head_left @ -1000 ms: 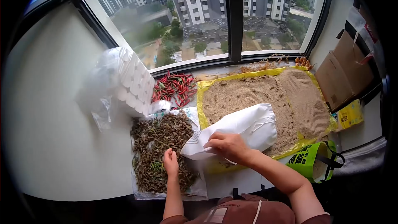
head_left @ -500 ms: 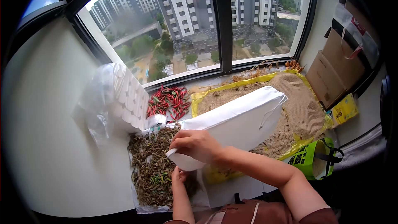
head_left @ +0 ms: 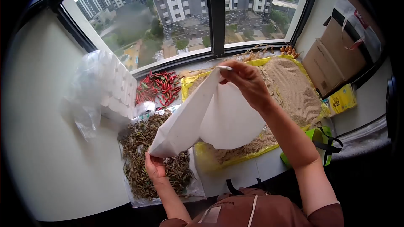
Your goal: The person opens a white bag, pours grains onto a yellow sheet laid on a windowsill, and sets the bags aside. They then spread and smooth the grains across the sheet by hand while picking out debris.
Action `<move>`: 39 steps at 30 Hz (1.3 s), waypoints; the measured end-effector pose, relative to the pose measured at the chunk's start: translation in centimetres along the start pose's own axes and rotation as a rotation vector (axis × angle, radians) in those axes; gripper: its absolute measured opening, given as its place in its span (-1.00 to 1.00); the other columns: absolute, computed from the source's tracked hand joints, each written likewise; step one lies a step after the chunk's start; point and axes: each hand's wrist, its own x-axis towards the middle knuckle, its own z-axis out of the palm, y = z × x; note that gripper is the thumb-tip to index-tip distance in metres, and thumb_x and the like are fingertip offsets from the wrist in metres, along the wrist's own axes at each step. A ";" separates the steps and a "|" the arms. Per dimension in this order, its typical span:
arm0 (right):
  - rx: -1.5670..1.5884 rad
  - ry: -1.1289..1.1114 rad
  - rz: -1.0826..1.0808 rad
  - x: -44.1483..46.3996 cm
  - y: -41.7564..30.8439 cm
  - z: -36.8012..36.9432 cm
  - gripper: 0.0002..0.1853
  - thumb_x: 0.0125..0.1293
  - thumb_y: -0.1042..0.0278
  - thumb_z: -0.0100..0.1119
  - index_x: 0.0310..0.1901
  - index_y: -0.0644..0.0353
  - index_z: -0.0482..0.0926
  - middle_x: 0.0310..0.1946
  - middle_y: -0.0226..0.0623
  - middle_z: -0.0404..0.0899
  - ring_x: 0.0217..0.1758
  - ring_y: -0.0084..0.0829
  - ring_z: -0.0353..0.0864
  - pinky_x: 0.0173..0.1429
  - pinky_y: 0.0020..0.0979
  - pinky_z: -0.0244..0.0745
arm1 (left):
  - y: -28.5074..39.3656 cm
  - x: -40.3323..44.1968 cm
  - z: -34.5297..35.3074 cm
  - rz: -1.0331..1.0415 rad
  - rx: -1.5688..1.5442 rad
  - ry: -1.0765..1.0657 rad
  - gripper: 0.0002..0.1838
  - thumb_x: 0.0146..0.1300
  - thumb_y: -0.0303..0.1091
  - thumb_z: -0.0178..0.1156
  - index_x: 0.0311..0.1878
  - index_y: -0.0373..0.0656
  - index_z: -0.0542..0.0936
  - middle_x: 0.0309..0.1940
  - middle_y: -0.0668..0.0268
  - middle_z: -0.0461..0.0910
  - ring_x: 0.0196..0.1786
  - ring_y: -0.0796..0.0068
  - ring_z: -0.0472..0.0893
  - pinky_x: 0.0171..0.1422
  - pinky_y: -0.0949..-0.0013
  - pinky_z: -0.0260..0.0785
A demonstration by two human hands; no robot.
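Observation:
A white drawstring cloth bag [head_left: 223, 117] is stretched between my two hands, sagging in folds. My right hand [head_left: 248, 84] is raised over the yellow-edged sheet, its fingers pinching the bag's upper edge. Lower on the left, my left hand [head_left: 155, 167] grips the bag's bottom left corner. Under that hand lies a bed of dried brownish-green pods [head_left: 139, 155] on a white plastic sheet [head_left: 198, 180]. The bag covers part of the pods and part of the sandy, grain-like material [head_left: 290, 84] behind it.
Red chillies [head_left: 158, 86] lie by the window, right of plastic-wrapped white rolls [head_left: 120, 82]. A yellow sheet [head_left: 185, 88] borders the grainy material. On the right are a cardboard box [head_left: 324, 67], a yellow packet [head_left: 341, 100] and a green bag [head_left: 313, 134].
My right hand has risen up and to the right with the bag's edge. My left hand has moved left and now holds a bag corner. The bag has swung round and spread; the view shifted slightly.

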 end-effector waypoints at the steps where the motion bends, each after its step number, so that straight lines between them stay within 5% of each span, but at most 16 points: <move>1: 0.008 0.018 -0.015 0.1 0.3 -2.2 -0.82 0.31 0.28 0.16 -0.14 0.13 0.62 -0.33 -0.45 0.60 -0.23 -0.60 0.58 -0.07 -0.55 0.53 | 0.5 -0.2 1.6 0.071 0.080 -0.058 -0.59 0.40 -0.15 -0.02 0.14 -0.25 0.45 0.02 0.16 0.54 0.03 0.30 0.54 0.13 0.20 0.41; 11: 0.144 0.290 -0.032 -1.0 -1.6 -18.3 -0.69 0.30 0.12 0.16 -0.08 0.16 0.51 -0.16 -0.28 0.58 -0.07 -0.41 0.60 0.15 -0.37 0.52 | -0.2 2.2 19.4 0.336 0.255 -0.287 -0.64 0.42 -0.24 -0.04 0.07 -0.36 0.48 -0.08 0.14 0.56 -0.06 0.36 0.58 0.01 0.29 0.47; 23: 0.093 0.704 -0.024 -5.7 -2.9 -26.4 -0.66 0.31 0.07 0.13 -0.04 0.12 0.54 -0.20 -0.32 0.56 -0.13 -0.40 0.55 0.06 -0.35 0.51 | -2.1 3.5 30.7 0.480 0.503 -0.610 -0.61 0.35 -0.14 0.09 -0.01 -0.32 0.59 -0.28 0.32 0.61 -0.28 0.61 0.57 -0.15 0.56 0.44; 27: 0.075 0.779 0.034 -7.5 -3.2 -26.5 -0.61 0.27 -0.02 0.16 -0.03 0.09 0.55 -0.21 -0.35 0.55 -0.17 -0.48 0.54 0.00 -0.43 0.49 | -2.9 3.7 30.0 0.337 0.430 -0.833 -0.59 0.41 -0.24 -0.01 0.23 -0.27 0.41 0.03 0.29 0.52 0.01 0.55 0.51 0.09 0.40 0.39; 30: 0.076 0.817 0.080 -9.0 -2.7 -26.5 -0.58 0.24 -0.05 0.18 -0.01 0.08 0.54 -0.23 -0.37 0.56 -0.18 -0.51 0.53 -0.02 -0.47 0.48 | -3.1 3.1 29.1 0.332 0.404 -0.792 -0.67 0.37 -0.31 0.06 0.12 -0.27 0.51 -0.05 0.27 0.59 -0.04 0.52 0.57 0.10 0.43 0.42; 38: -0.040 0.687 0.238 -11.3 -3.2 -25.8 -0.72 0.36 0.11 0.06 -0.14 0.16 0.55 -0.30 -0.32 0.59 -0.27 -0.48 0.63 -0.15 -0.41 0.62 | -3.4 5.5 30.3 0.404 0.395 -0.562 -0.80 0.29 -0.34 0.17 -0.09 -0.21 0.62 -0.33 0.45 0.63 -0.36 0.78 0.50 -0.31 0.68 0.30; 39: 0.071 0.706 0.075 -11.1 -4.2 -25.5 -0.72 0.36 0.10 0.06 -0.19 0.17 0.56 -0.29 -0.34 0.59 -0.29 -0.50 0.63 -0.15 -0.46 0.63 | -3.0 5.2 30.9 0.450 0.363 -0.550 -0.80 0.30 -0.34 0.16 -0.10 -0.22 0.61 -0.34 0.46 0.62 -0.38 0.79 0.47 -0.33 0.70 0.28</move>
